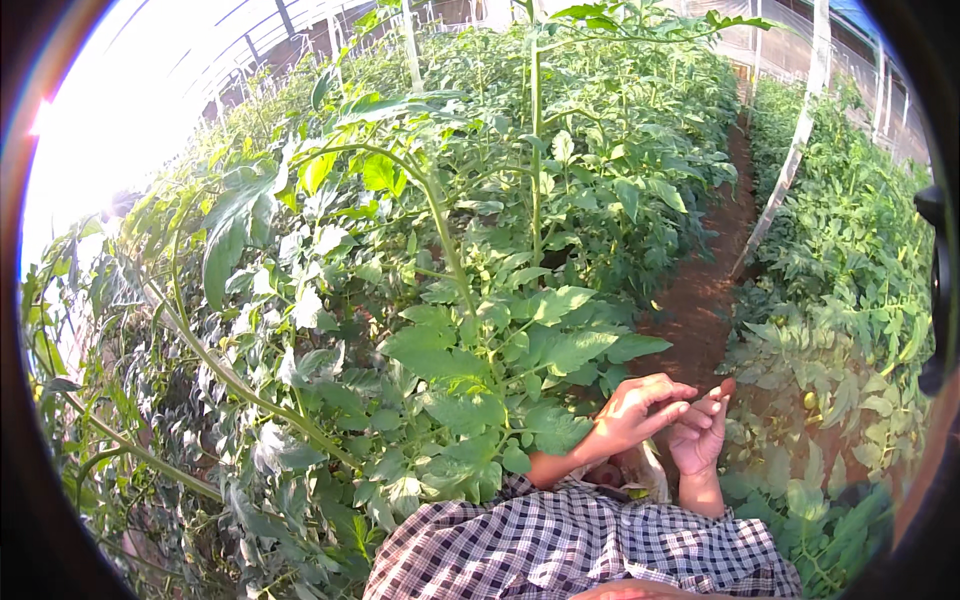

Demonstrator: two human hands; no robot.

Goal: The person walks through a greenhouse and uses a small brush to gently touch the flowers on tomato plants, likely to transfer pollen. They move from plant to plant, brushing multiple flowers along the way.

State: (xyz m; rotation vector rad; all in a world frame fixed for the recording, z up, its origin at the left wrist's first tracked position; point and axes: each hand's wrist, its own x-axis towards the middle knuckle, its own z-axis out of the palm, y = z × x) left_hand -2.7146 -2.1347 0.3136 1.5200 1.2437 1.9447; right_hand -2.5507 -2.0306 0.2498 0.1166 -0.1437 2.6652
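Note:
In front of my checked shirt, my left hand [649, 405] reaches over from the left with its fingers extended. Its fingertips meet or overlap those of my right hand [697, 439], which is raised with bent fingers. Whether anything small lies between the fingertips is too unclear to tell. Close to my left forearm stands a leafy tomato plant [487, 360], its leaves partly covering the sleeve. Below the hands, a whitish bag or cloth [654, 472] shows against my body, partly hidden by the left forearm.
A narrow red-soil path [694, 300] runs ahead between dense tomato rows. A slanted pale post [784, 165] rises beside it. Bent stems [247, 386] arch across the left side. One yellowish-green tomato [810, 400] hangs at right. Strong sunlight washes out the upper left.

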